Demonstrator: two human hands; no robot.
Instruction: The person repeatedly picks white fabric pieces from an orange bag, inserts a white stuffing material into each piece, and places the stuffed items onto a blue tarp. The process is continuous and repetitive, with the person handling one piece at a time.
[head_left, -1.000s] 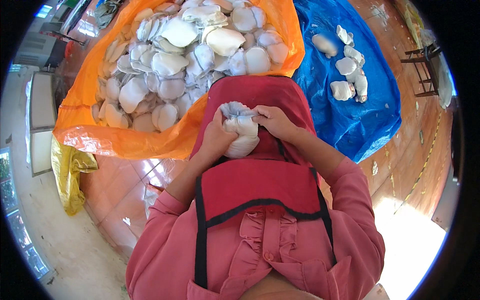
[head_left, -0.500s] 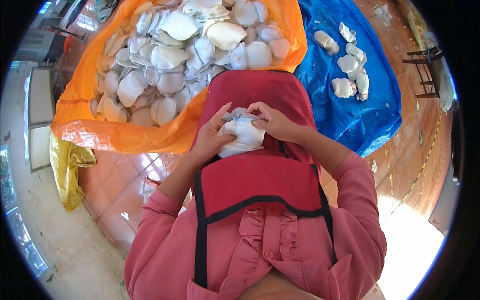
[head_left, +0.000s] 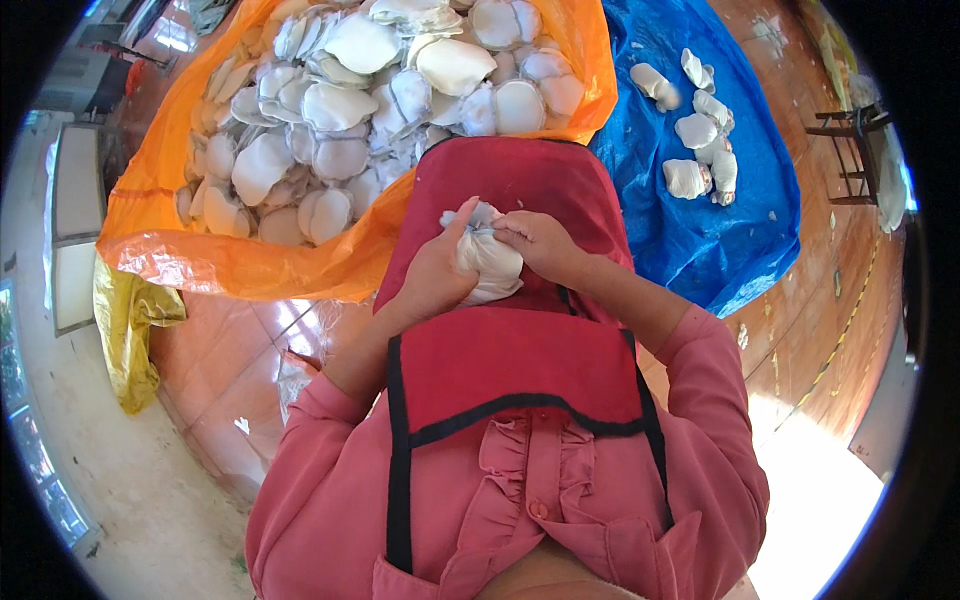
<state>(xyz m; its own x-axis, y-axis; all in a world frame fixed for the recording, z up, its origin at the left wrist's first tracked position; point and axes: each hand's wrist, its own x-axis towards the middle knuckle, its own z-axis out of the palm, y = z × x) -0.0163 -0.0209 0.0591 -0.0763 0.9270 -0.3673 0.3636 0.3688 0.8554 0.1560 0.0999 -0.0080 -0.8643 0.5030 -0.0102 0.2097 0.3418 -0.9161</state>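
Observation:
Over my lap, on a red apron (head_left: 515,180) with black edging, I hold a white padded fabric piece (head_left: 490,268) with a greyish gathered edge at its far end. My left hand (head_left: 440,262) wraps its left side, thumb lying along the cloth. The fingers of my right hand (head_left: 540,243) pinch the piece near its upper right edge. Part of the fabric is hidden under both hands.
Ahead and left, an orange sheet (head_left: 180,265) bears a heap of flat white padded pieces (head_left: 340,105). On a blue sheet (head_left: 740,250) to the right lie several bundled white pieces (head_left: 686,178). A yellow bag (head_left: 125,340) lies at far left; a wooden stool (head_left: 848,155) stands far right.
Both hands have closed in around the fabric piece, which looks narrower and more bunched. My left hand has shifted right, its thumb now along the cloth.

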